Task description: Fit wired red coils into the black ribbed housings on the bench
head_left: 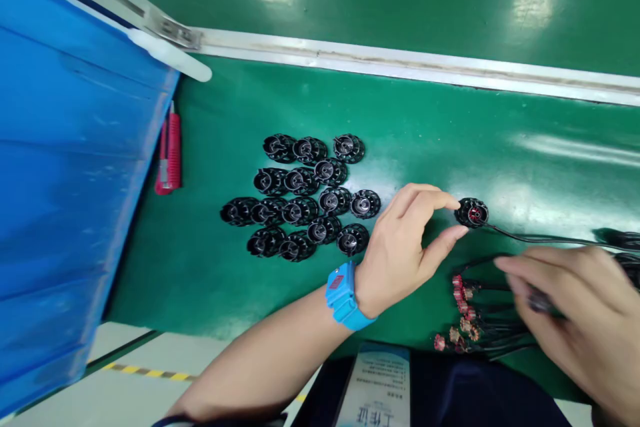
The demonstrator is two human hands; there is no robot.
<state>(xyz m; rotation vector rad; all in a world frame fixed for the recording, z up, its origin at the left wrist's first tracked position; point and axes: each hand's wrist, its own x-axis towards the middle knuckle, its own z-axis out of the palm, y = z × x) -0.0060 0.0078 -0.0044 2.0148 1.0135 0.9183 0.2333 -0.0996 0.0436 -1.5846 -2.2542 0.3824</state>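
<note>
Nearest, at the bottom edge: dark clothing with a printed badge. Slanting up from lower left: a bare left forearm, with a blue strap around the wrist. Beyond the strap, back of the left hand turned upward, index finger and thumb stretched to the right in a pinch on the left edge of a black round housing; other fingers bunched alongside, partly hidden. At lower right: the right hand, blurred by motion, thumb and fingers curled around a gap with something dark in it; impossible to tell whether gripped. Beneath and beside that hand, partly covered by it: a bundle of cables with reddish, coppery ends pointing left.

Right of centre on a green worktop: the pinched housing, open side up, red inside, with a black cord leading right toward dark coils. Left of the hand: about fifteen similar black parts in loose rows, close together. Farther left: a red cutter just beside a blue panel, blocking sight of the worktop's left end. Farthest: a pale rail across the green, with more green surface behind.
</note>
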